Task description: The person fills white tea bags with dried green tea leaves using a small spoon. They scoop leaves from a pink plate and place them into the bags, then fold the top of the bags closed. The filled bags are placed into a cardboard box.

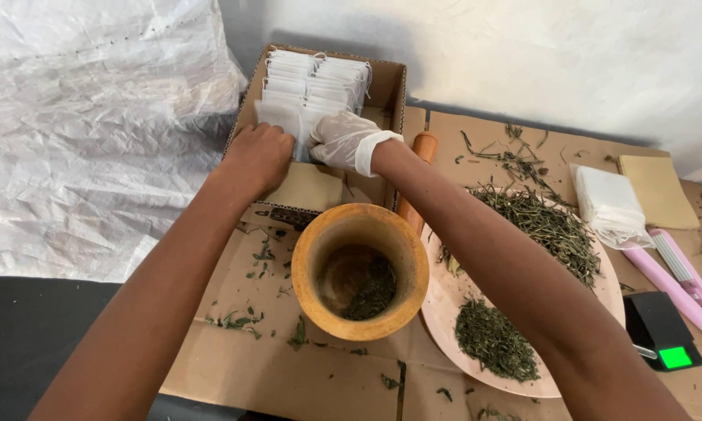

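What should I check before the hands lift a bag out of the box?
1. Both hands at the bags: ok. Left hand and gloved right hand rest on the front of the white bags in the box.
2. Single bag gripped: cannot tell; fingertips are hidden.
3. Glove on both hands: not ok; left hand is bare.
4. Mortar upright and loaded: ok; crushed herbs lie inside.
5. Plate stocked: ok; two herb piles on it.
6. Pestle out of the way: ok; it lies beside the box, under the right forearm.
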